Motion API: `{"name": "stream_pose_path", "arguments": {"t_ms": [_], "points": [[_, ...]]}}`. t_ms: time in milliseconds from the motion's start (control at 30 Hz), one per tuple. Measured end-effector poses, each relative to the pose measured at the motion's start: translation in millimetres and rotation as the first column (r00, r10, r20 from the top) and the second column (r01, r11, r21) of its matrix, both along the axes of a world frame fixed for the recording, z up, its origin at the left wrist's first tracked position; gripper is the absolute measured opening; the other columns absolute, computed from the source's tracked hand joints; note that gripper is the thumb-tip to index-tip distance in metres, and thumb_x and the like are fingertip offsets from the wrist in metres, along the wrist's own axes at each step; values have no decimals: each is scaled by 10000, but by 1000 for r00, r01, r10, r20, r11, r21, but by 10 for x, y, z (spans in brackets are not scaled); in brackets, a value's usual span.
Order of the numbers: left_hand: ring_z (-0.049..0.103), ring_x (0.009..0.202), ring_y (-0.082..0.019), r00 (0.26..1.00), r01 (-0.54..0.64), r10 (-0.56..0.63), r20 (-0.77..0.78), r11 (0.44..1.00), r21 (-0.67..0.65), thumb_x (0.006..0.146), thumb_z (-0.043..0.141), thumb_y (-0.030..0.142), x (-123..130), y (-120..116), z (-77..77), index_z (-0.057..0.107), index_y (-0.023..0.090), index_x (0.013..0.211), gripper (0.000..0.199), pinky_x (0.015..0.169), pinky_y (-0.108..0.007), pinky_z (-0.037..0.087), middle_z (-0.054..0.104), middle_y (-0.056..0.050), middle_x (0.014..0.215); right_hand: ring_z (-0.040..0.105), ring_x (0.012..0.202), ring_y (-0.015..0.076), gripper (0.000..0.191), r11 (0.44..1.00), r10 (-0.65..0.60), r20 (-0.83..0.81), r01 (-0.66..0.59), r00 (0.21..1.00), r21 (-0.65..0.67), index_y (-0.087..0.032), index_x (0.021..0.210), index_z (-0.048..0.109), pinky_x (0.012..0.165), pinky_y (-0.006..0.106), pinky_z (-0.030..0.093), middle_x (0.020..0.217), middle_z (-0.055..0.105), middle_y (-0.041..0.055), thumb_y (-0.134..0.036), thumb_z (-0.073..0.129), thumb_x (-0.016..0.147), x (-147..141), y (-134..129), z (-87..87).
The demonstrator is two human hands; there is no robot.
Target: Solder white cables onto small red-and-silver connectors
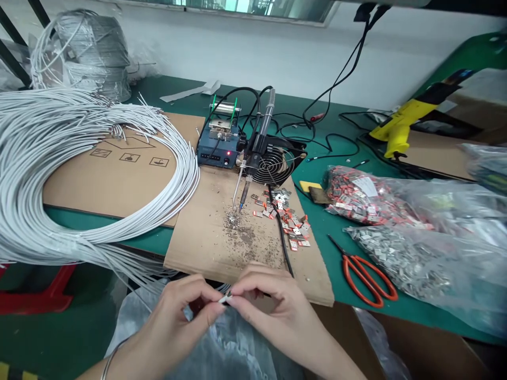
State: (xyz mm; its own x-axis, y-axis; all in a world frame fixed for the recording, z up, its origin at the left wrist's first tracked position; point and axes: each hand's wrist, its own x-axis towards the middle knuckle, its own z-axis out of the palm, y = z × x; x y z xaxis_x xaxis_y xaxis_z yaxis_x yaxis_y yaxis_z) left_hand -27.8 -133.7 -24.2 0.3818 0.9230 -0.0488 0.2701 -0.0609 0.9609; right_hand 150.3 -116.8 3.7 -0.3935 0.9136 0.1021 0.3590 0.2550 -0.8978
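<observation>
Just in front of the cardboard's near edge, my left hand [186, 309] and my right hand [275, 303] meet with fingertips almost touching. Both are closed in a pinch on a short visible length of white cable [225, 298], which has a dark spot by the right fingertips. My fingers cover most of it, so its tip is hidden. Beyond my hands, a soldering iron [247, 179] hangs tip-down in a stand over the cardboard sheet [198, 248]. Small metal tabs with orange-red parts [295, 229] lie scattered at its right.
A large coil of white cables [170, 206] covers the left side. Behind the iron stand a blue soldering station [217, 148] and a fan [273, 163]. Orange-handled scissors [366, 277], bags of small parts [368, 195] and a yellow heat gun [404, 124] lie right.
</observation>
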Motion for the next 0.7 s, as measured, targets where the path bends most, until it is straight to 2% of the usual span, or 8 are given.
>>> {"name": "stream_pose_path", "arguments": {"t_ms": [133,267,333,367,433,500,600,700], "points": [[480,581,-104,993,61,-50,-109,992,107,851,496,228,-28,-6,29,641,164,798,168,538,-197,330,511,0,635,513,572,119,85,998,60,118,-60,991,1,-167,676,643,540,233,361,586,580,-11,-121,617,743,26,37,49],[476,575,-101,995,40,-30,-94,994,106,848,498,220,3,-21,6,630,164,763,167,534,-195,328,513,5,623,475,537,111,147,999,31,69,-29,997,-24,-162,614,596,507,229,343,543,521,-22,-141,592,759,14,4,-12],[477,556,-97,1000,-5,5,-7,1000,10,840,512,250,39,-31,-26,597,157,710,181,525,-193,338,505,13,602,444,511,109,197,1000,-23,-14,23,1000,4,-161,579,565,483,233,328,524,479,-25,-159,574,776,-34,-34,-88],[484,541,-94,997,-25,30,66,997,-79,833,524,276,57,-35,-40,571,154,689,195,517,-191,347,499,19,590,432,502,108,203,998,-56,-66,59,996,31,-161,575,558,474,234,322,522,465,-26,-155,570,778,-66,-54,-131],[514,517,-93,965,-20,94,245,957,-291,798,569,340,85,-34,-56,527,154,666,233,508,-187,382,504,29,577,431,501,108,173,984,-115,-180,137,977,110,-162,597,565,470,235,322,538,466,-23,-122,574,765,-134,-88,-211],[564,542,-109,909,51,140,392,897,-439,738,634,386,90,-17,-45,540,147,674,265,541,-202,432,551,18,592,446,511,108,141,967,-134,-273,186,953,172,-167,634,580,478,233,333,562,490,-18,-77,579,743,-191,-108,-265],[604,612,-133,870,132,129,475,868,-478,693,679,398,63,24,10,613,127,691,279,605,-222,465,626,-20,636,446,505,106,152,968,-116,-327,181,938,176,-179,654,587,474,229,335,562,499,-22,-49,575,732,-226,-112,-287],[579,554,-110,886,129,111,451,874,-469,699,681,374,31,58,53,615,115,649,272,560,-199,449,611,-13,574,442,504,109,151,972,-90,-316,153,944,179,-181,659,592,470,232,334,562,498,-21,-47,572,725,-209,-103,-270]]}}
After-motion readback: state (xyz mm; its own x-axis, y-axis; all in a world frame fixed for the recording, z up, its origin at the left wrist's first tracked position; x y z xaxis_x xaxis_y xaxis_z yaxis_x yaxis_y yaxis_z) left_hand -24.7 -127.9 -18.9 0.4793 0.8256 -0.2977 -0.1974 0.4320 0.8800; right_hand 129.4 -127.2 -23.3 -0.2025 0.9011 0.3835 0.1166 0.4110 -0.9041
